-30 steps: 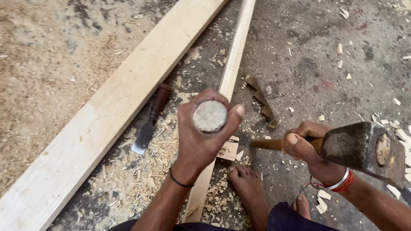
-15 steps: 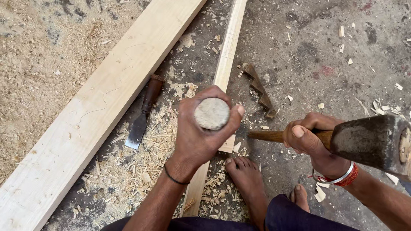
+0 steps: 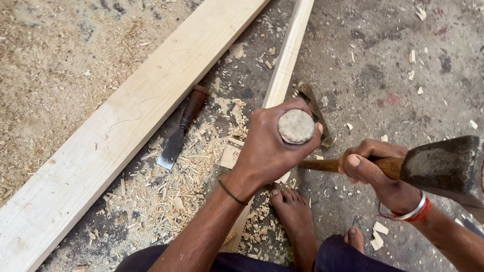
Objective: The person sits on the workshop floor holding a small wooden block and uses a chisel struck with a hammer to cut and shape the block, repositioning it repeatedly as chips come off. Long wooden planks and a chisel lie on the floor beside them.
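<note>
Hammer (image 3: 443, 163) drawn rightward, right hand (image 3: 370, 163) gripping it — left hand (image 3: 267, 148) clasping chisel (image 3: 296, 126) upright

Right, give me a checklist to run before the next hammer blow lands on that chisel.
1. Left hand wrapped around the chisel handle, round top exposed: ok.
2. Right hand gripping the hammer by its wooden handle: ok.
3. Hammer head raised to the side, clear of the left hand's fingers: ok.
4. Chisel edge seated on the narrow strip: cannot tell, hidden by the hand.
5. Bare foot resting beside the strip, close to the work: not ok.
6. Spare chisel lying apart among the shavings: ok.
</note>
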